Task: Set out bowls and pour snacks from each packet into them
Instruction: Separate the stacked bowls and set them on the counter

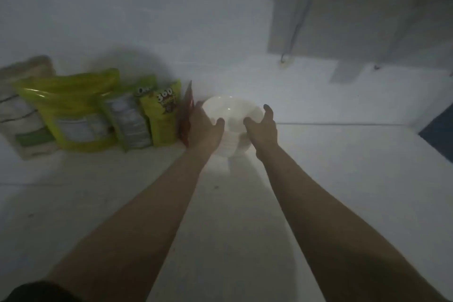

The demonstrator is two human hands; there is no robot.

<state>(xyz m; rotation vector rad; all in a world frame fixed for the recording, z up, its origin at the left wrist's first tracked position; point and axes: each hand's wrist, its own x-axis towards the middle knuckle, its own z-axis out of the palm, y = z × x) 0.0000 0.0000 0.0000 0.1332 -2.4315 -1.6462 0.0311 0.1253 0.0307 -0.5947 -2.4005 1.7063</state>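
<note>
Standing on a pale counter (245, 228), against a white wall (171, 19), is a stack of white bowls (230, 115), the landmark for all places below.

Left hand (204, 125): on the left flank of the stack, thumb hooked over the near rim of the top bowl, palm against its side. The remaining fingers are hidden behind the bowl, so how far they wrap cannot be told. The hand grips the top bowl.

Right hand (263, 125): on the right flank of the stack, thumb laid over the near rim, one finger raised and curved above the right edge of the rim. The fingers are spread and only partly curled; whether they press the far side of the bowl cannot be told.

The stack lies between the two hands, thumbs facing each other across the near rim; the lower bowls show beneath and between the wrists.

Red packet (187, 110): just left of the stack, upright and edge-on, touching or nearly touching the back of the left hand.

Yellow packet marked "300" (163, 115): next to the left, upright.

Green-edged packet (130, 122): further left, leaning.

Large yellow-green pouch (73, 113): beyond that, upright.

Beige bag (19, 110): furthest left of the stack.

Grey cabinet (355, 12): above and to the right of the stack. The picture is dim and blurred.
</note>
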